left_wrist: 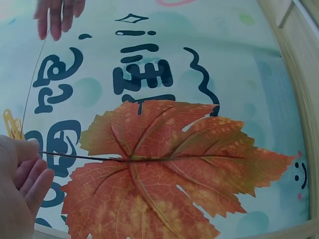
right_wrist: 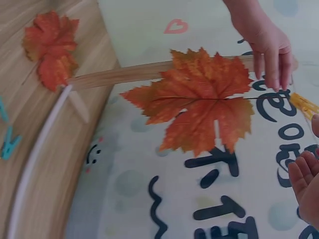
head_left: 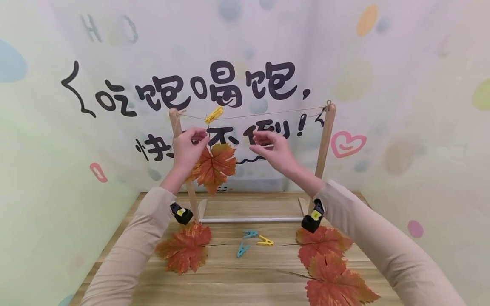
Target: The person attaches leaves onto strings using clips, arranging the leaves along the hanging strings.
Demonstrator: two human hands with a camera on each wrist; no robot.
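Note:
A red-orange maple leaf [head_left: 212, 168] hangs by its thin dark stem from a yellow clothespin [head_left: 214, 114] on the string [head_left: 264, 114]. Beside that stem is my left hand [head_left: 189, 146], fingers loosely bent; in the right wrist view its fingertips end right at the stem without visibly pinching it. My right hand [head_left: 273, 148] hovers to the right of the leaf, thumb and fingers apart and holding nothing. The left wrist view shows the leaf [left_wrist: 164, 159] close up, with the left thumb covering part of the stem near the clothespin [left_wrist: 13, 124].
Two wooden posts [head_left: 325, 140] carry the string, joined below by a white rod [head_left: 252, 219]. On the wooden table [head_left: 229, 289] lie two blue clothespins [head_left: 242, 249], another yellow clothespin [head_left: 265, 241], one leaf [head_left: 185, 250] at left and two overlapping leaves [head_left: 337, 282] at right.

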